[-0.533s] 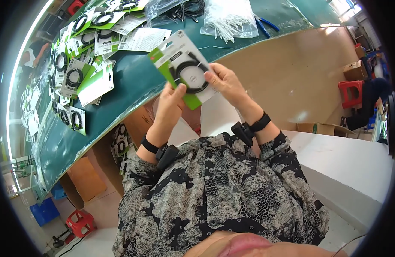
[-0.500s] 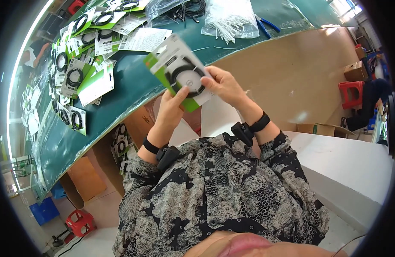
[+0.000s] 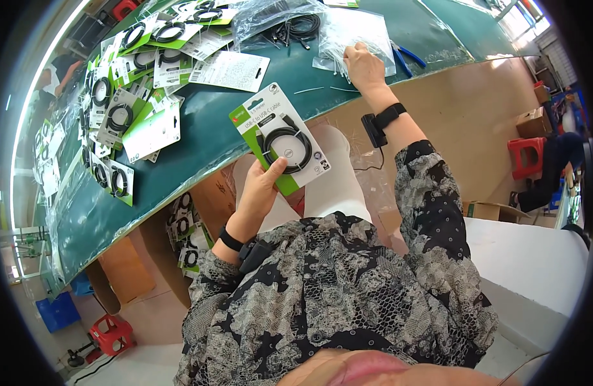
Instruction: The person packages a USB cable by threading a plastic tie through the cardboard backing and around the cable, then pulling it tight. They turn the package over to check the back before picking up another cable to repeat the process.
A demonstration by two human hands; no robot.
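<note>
Cable card [image 3: 289, 145] in left hand [image 3: 261, 186], right hand [image 3: 366, 69] at white ties [image 3: 336, 50]

The left hand is gripping the cable card near its lower-left edge; the card is lying toward one o'clock from that hand, its long axis running eleven to five. The ties are lying toward ten o'clock from the right hand, the nearer one. Whether its fingertips are pinching any, I cannot tell.
</note>
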